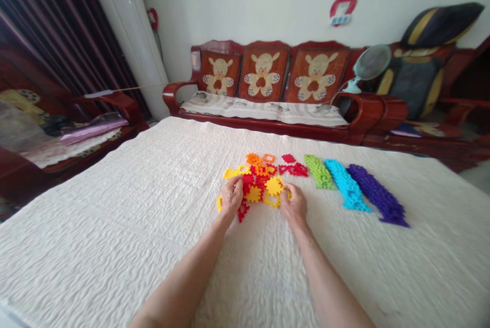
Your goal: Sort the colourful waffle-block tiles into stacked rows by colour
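My left hand (231, 196) is closed on a red interlocking plastic tile (248, 183) with notched edges. Pinched at its edge by my right hand (295, 203) is a yellow interlocking tile (274, 185), raised a little over the pile. Below and between the hands lie mixed loose pieces, among them another yellow tile (253, 195), a yellow frame piece (272, 201) and a red piece (243, 210). Just beyond are orange pieces (253, 158) and red pieces (299, 169). My fingers partly cover the two held tiles.
Green (319, 172), light blue (346, 185) and purple (377, 194) pieces lie in separate rows at the right. Everything rests on a white quilted cover (115, 205). Behind stand a wooden sofa (264, 116) with bear cushions and a small fan (372, 62).
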Motion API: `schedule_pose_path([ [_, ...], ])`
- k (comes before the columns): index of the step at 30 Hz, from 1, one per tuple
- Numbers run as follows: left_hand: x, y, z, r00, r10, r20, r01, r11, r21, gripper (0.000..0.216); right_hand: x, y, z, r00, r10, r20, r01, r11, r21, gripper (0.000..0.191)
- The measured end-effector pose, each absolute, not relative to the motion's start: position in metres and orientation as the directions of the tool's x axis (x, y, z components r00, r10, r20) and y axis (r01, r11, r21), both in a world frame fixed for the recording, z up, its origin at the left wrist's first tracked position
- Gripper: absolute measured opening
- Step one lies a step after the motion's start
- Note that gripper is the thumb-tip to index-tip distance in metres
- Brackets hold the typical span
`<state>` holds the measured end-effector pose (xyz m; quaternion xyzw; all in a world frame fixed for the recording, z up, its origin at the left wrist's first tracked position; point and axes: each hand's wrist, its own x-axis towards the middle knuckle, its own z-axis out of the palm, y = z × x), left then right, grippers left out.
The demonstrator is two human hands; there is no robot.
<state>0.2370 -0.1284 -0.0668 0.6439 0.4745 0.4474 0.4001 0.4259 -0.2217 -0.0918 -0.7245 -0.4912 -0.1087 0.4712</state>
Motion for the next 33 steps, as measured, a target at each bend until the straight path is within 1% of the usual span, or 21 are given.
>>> schedule_pose_path([
  [2, 0.244, -0.128, -0.066, 0.157, 0.976, 0.150, 0.172, -0.176, 0.969, 0.035, 0.428, -0.222, -0.091, 0.522, 0.593, 0.612, 0.788, -0.062, -0.612, 0.027],
  [4, 0.255, -0.129, -0.066, 0.156, 0.978, 0.140, 0.111, -0.158, 0.981, 0.036, 0.427, -0.223, -0.089, 0.552, 0.584, 0.595, 0.761, -0.061, -0.646, 0.028],
  [6, 0.263, -0.130, -0.065, 0.171, 0.972, 0.164, 0.077, -0.179, 0.981, 0.037, 0.426, -0.224, -0.086, 0.584, 0.575, 0.573, 0.730, -0.065, -0.680, 0.029],
  [8, 0.266, -0.129, -0.063, 0.204, 0.955, 0.215, 0.090, -0.237, 0.967, 0.037, 0.424, -0.226, -0.085, 0.614, 0.565, 0.552, 0.702, -0.071, -0.708, 0.030],
  [11, 0.250, -0.114, -0.057, 0.193, 0.930, 0.312, 0.211, -0.350, 0.913, 0.037, 0.424, -0.227, -0.084, 0.633, 0.561, 0.533, 0.680, -0.075, -0.729, 0.030],
  [13, 0.231, -0.098, -0.053, 0.148, 0.928, 0.341, 0.359, -0.372, 0.856, 0.036, 0.425, -0.226, -0.085, 0.628, 0.567, 0.534, 0.683, -0.071, -0.727, 0.030],
  [14, 0.221, -0.090, -0.053, 0.153, 0.925, 0.348, 0.435, -0.379, 0.817, 0.035, 0.425, -0.226, -0.086, 0.622, 0.570, 0.537, 0.687, -0.068, -0.724, 0.030],
  [16, 0.207, -0.077, -0.054, 0.180, 0.931, 0.317, 0.556, -0.362, 0.748, 0.034, 0.425, -0.224, -0.087, 0.612, 0.576, 0.543, 0.695, -0.064, -0.716, 0.031],
  [18, 0.204, -0.073, -0.059, 0.202, 0.935, 0.291, 0.603, -0.353, 0.715, 0.034, 0.425, -0.223, -0.088, 0.606, 0.579, 0.545, 0.701, -0.065, -0.710, 0.031],
  [19, 0.207, -0.073, -0.061, 0.210, 0.937, 0.280, 0.601, -0.350, 0.719, 0.035, 0.425, -0.223, -0.089, 0.603, 0.581, 0.546, 0.704, -0.064, -0.708, 0.031],
  [22, 0.223, -0.079, -0.063, 0.225, 0.945, 0.238, 0.515, -0.323, 0.794, 0.039, 0.425, -0.223, -0.089, 0.594, 0.589, 0.548, 0.707, -0.057, -0.705, 0.030],
  [24, 0.237, -0.084, -0.060, 0.228, 0.953, 0.199, 0.424, -0.281, 0.861, 0.043, 0.425, -0.224, -0.088, 0.590, 0.590, 0.551, 0.709, -0.051, -0.704, 0.030],
  [27, 0.254, -0.086, -0.055, 0.214, 0.963, 0.165, 0.292, -0.224, 0.930, 0.045, 0.423, -0.225, -0.088, 0.586, 0.591, 0.555, 0.710, -0.044, -0.703, 0.030],
  [29, 0.261, -0.086, -0.054, 0.207, 0.969, 0.133, 0.222, -0.179, 0.959, 0.044, 0.422, -0.226, -0.088, 0.586, 0.594, 0.551, 0.706, -0.042, -0.707, 0.030],
  [33, 0.268, -0.083, -0.054, 0.249, 0.967, 0.055, 0.117, -0.087, 0.989, 0.047, 0.421, -0.227, -0.087, 0.600, 0.585, 0.545, 0.690, -0.034, -0.723, 0.027],
])
